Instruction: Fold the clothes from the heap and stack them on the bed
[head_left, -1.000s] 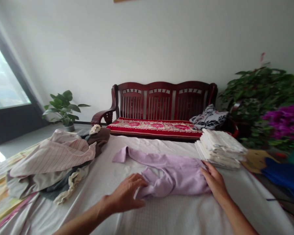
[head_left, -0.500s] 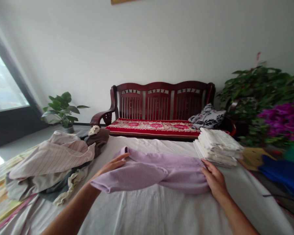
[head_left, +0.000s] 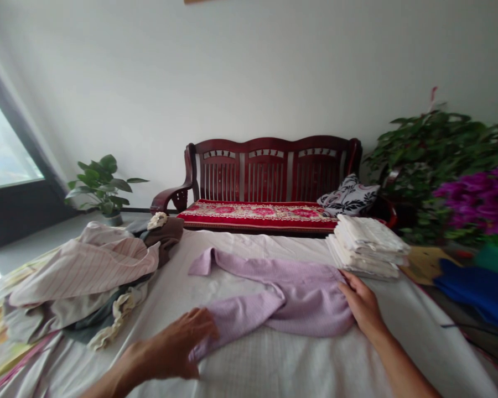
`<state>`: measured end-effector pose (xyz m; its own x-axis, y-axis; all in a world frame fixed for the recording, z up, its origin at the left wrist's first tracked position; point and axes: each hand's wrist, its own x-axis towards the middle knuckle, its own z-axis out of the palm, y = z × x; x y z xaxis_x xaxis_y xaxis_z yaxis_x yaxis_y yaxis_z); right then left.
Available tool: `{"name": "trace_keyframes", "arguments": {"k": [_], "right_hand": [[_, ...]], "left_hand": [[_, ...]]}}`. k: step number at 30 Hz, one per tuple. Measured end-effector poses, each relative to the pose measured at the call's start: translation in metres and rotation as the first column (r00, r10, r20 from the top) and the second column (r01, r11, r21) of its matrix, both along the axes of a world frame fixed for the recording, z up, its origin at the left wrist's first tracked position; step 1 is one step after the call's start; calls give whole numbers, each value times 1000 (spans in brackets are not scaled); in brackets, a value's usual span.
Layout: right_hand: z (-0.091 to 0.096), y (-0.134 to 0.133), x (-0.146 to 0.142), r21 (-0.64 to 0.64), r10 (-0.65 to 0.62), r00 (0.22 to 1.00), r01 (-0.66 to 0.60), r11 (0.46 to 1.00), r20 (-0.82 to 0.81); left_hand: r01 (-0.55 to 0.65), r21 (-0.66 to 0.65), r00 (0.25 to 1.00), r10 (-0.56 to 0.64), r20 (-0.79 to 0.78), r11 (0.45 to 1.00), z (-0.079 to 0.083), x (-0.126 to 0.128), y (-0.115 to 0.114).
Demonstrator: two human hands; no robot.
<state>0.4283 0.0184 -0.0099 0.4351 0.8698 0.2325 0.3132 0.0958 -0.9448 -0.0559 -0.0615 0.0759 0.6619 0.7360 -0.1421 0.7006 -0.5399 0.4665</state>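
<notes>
A pair of lilac ribbed pants (head_left: pixel 311 301) lies on the white sheet, waist to the right and legs pointing left. The far leg stretches away in a curve, its cuff bent near the end; the near leg slants toward me. My right hand (head_left: pixel 363 304) pinches the waist edge between thumb and fingers. Over the end of the near leg rests my left hand (head_left: pixel 182 340), slightly blurred, with its thumb apart from the fingers and the cuff showing between them. It touches the cloth without a visible grip.
At left is a heap of clothes (head_left: pixel 87 271), striped, grey and dark green. A stack of folded white cloths (head_left: pixel 369 246) stands at the right, near blue fabric (head_left: pixel 477 293). Behind the sheet (head_left: pixel 240 370) are a wooden bench (head_left: pixel 265 166), a cushion (head_left: pixel 351 196) and plants (head_left: pixel 452 149).
My left hand has moved from the far leg to the near leg, which now lies lower and closer to me. My right hand still holds the waist.
</notes>
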Motion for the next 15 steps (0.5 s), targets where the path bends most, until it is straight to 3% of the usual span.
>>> {"name": "trace_keyframes", "arguments": {"k": [6,8,10,12,15], "right_hand": [[4,-4,-2,-25,-10,997,12,1000,72],[6,-4,-3,-38,-15,994,19,999,110],[6,-4,-4,-46,-8,990,15,999,139],[7,-4,-4,-43,0,990,6,999,142],[10,-6,-4,-33,4,996,-1,999,92]], "left_hand": [[-144,140,968,169,-184,980,-15,7,-5],[-191,168,963,218,-160,967,-19,7,0],[-270,146,961,277,-27,952,-19,4,7],[-406,32,900,394,185,913,-14,-5,18],[-502,-324,701,596,391,802,-2,-28,38]]}}
